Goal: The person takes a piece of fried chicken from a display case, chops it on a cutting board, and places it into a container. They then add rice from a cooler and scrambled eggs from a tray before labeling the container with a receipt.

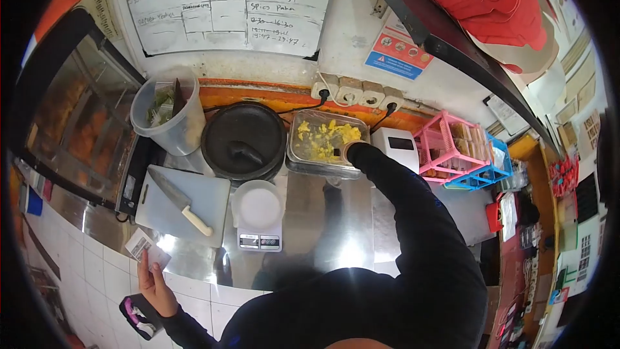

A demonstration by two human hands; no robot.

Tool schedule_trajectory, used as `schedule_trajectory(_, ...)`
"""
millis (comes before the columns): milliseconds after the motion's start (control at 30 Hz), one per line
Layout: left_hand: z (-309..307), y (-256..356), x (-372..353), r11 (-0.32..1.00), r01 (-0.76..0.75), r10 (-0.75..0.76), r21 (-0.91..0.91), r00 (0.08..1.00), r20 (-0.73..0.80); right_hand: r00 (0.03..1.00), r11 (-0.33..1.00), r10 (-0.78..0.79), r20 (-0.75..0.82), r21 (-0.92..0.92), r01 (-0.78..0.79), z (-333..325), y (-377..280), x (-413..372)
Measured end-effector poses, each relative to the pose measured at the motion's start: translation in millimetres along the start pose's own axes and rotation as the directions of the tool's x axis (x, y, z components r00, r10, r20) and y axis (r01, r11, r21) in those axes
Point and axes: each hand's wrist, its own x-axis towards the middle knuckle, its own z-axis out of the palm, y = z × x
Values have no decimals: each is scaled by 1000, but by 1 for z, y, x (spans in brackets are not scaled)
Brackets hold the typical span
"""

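Food point(327, 134), yellow and in pieces, lies in the clear container point(303, 160) at eleven o'clock from our right hand point(349, 150), whose finger state we cannot tell. Our left hand point(159, 293), fingers apart, has a card point(140, 243) at its fingertips; steel counter point(329, 220) below, whiteboard point(226, 6) at twelve.

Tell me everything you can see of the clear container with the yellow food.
The container is rectangular, with rounded corners, and looks like see-through plastic. It has no lid on, and loose yellow pieces lie inside, thickest toward the back right. It sits level at the back of the steel counter, between the round black bowl and the white box. Another layer seems to show beneath it. The right hand is at its front right corner; its grip is unclear.
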Motion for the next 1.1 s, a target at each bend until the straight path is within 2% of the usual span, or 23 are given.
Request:
schedule_trajectory(267,-23,12,-13,994,-45,48,99,999,-26,993,996,89,78,15,-90,31,1,17)
schedule_trajectory(367,-27,10,-16,997,-33,39,67,996,-85,989,995,99,107,14,-101,35,6,18)
schedule_trajectory(500,-19,13,-17,995,-47,53,87,996,-67,985,995,96,144,24,-100,31,11,15)
schedule_trajectory(567,-12,15,-16,998,-38,41,51,998,-48,977,994,104,187,2,-106,58,25,32)
schedule_trajectory(667,-3,20,-15,1000,-21,22,21,999,-37,965,998,54,256,-4,-55,37,21,22)
schedule_trajectory(767,-5,24,-17,997,-43,45,58,998,-35,935,998,-36,352,-32,50,49,30,38)
schedule_trajectory(867,-12,27,-25,984,-89,101,154,993,-69,907,999,5,420,-40,13,26,23,30)
schedule_trajectory(900,-15,31,-30,987,-61,73,151,995,-75,902,994,-83,425,-36,108,17,21,23)
schedule_trajectory(1000,-19,44,-48,991,-16,28,129,995,-99,905,978,-59,421,205,-32,-3,24,16)
schedule_trajectory(1067,-21,44,-60,994,-37,49,105,991,-121,938,869,-15,347,468,-160,-26,23,-6)
schedule_trajectory(1100,-21,45,-67,994,-42,55,105,991,-124,886,785,-6,463,551,-282,-25,30,1)
